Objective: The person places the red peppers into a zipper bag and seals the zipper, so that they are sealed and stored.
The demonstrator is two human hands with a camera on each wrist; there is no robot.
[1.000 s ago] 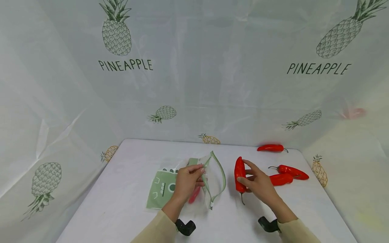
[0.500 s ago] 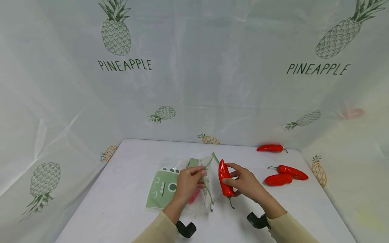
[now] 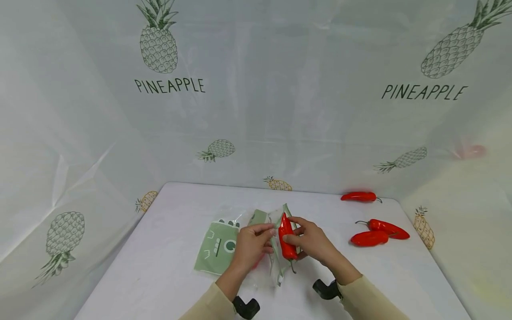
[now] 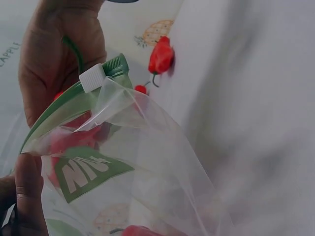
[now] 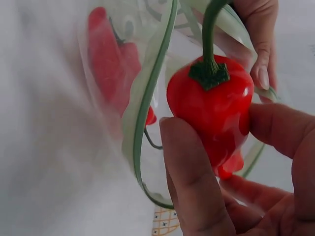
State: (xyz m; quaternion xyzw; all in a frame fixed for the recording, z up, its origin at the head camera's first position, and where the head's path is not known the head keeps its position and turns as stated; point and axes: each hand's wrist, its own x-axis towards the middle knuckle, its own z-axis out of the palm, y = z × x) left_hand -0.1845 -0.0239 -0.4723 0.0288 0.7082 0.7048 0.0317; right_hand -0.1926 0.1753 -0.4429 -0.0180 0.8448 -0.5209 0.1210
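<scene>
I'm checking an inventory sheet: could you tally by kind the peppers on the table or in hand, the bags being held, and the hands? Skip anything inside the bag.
Red chili peppers: 4 (3 on the table, 1 in the right hand)
Clear slider bag, held by the left hand: 1
Hands: 2
Total: 7

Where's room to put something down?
Left of the green face, the table is bare. There's a gap between the right hand and the nearer pair of peppers, too. The middle is crowded: left hand, open bag, held pepper.
</scene>
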